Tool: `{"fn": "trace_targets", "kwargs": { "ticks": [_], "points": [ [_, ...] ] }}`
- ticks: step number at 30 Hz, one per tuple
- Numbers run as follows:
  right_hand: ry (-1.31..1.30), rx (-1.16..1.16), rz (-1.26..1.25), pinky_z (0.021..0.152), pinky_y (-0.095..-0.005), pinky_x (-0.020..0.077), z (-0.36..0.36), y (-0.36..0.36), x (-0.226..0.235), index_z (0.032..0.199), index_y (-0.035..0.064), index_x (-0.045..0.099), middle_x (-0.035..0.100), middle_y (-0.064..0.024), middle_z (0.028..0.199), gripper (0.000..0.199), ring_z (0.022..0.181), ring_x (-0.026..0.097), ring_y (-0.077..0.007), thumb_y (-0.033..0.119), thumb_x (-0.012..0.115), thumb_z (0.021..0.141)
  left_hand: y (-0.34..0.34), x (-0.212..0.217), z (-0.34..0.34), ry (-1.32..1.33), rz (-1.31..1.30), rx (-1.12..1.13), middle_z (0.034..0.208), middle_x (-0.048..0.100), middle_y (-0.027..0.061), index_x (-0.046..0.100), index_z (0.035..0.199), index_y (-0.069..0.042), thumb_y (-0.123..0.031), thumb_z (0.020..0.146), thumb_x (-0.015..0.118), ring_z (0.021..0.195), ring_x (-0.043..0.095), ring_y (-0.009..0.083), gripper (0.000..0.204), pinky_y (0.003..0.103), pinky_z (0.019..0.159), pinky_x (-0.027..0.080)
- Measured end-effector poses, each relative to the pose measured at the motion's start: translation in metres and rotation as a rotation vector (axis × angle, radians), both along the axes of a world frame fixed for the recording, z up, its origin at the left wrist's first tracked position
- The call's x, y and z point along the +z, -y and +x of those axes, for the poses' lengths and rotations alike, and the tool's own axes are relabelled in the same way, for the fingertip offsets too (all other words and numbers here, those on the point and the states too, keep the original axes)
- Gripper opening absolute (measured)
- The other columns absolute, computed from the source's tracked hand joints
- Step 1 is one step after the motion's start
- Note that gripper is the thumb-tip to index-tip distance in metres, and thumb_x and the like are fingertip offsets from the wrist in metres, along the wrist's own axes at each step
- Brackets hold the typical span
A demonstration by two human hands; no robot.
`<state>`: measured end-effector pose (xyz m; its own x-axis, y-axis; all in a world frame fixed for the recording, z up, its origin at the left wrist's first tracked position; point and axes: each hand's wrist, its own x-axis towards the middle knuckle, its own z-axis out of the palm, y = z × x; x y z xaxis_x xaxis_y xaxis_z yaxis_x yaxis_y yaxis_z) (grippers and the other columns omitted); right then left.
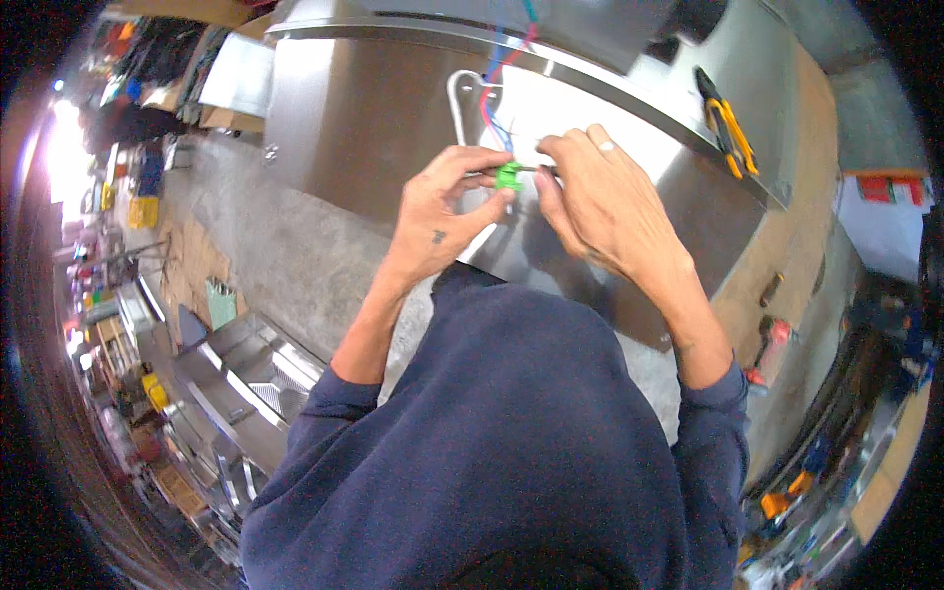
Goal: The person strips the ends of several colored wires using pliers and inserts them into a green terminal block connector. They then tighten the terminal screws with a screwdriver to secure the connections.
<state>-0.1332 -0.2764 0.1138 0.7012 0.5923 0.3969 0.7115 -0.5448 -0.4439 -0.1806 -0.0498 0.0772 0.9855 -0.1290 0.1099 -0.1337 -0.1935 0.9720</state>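
My left hand (pixel 438 206) pinches a small bright green terminal connector (pixel 507 178) between thumb and fingers. Blue and red wires (pixel 488 106) run down to the connector from the far side of the steel. My right hand (pixel 605 202) is closed, and from its fingertips a thin dark-shafted tool (pixel 531 168) points left, its tip at the connector. The tool's handle is mostly hidden by the hand, so its exact kind is unclear. Under both hands lies a white sheet (pixel 560 108), and a looped white cable (pixel 455 108) rests beside it.
A stainless steel panel (pixel 344 118) spans the work area. Pliers with yellow-and-black handles (pixel 730 128) lie on its far right. A red power tool (pixel 774 344) and a short dark-handled tool (pixel 772 288) lie farther right. Steel parts (pixel 246 383) stand at lower left.
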Motion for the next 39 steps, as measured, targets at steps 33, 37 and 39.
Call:
{"fn": "trace_targets", "kwargs": {
  "ticks": [33, 37, 39],
  "points": [
    [0.078, 0.037, -0.139, 0.078, -0.0379, 0.0597, -0.008, 0.001, -0.005, 0.105, 0.0043, 0.059, 0.057, -0.0112, 0.096, 0.021, 0.096, 0.064, -0.0279, 0.011, 0.066, 0.086, -0.003, 0.009, 0.007, 0.047, 0.147, -0.005, 0.117, 0.071, 0.0102, 0.074, 0.125, -0.001, 0.0, 0.09, 0.078, 0.104, 0.071, 0.017, 0.035, 0.03, 0.094, 0.06],
    [0.1, 0.024, -0.173, 0.075, -0.0388, 0.0607, -0.007, 0.0, -0.012, 0.104, 0.0041, 0.061, 0.061, -0.0123, 0.095, 0.018, 0.093, 0.066, -0.0281, 0.016, 0.066, 0.092, -0.006, 0.006, 0.004, 0.034, 0.181, -0.023, 0.118, 0.07, 0.0103, 0.074, 0.125, -0.001, -0.002, 0.091, 0.079, 0.103, 0.071, 0.0169, 0.035, 0.03, 0.094, 0.059],
    [0.023, -0.016, -0.195, 0.073, -0.0387, 0.0609, -0.01, -0.001, -0.012, 0.103, 0.0038, 0.062, 0.063, -0.0134, 0.094, 0.018, 0.092, 0.067, -0.0286, 0.02, 0.064, 0.097, -0.006, 0.011, 0.002, 0.018, 0.217, -0.025, 0.118, 0.07, 0.0106, 0.074, 0.126, 0.0, -0.003, 0.091, 0.079, 0.104, 0.071, 0.017, 0.035, 0.03, 0.094, 0.059]
  ]
}}
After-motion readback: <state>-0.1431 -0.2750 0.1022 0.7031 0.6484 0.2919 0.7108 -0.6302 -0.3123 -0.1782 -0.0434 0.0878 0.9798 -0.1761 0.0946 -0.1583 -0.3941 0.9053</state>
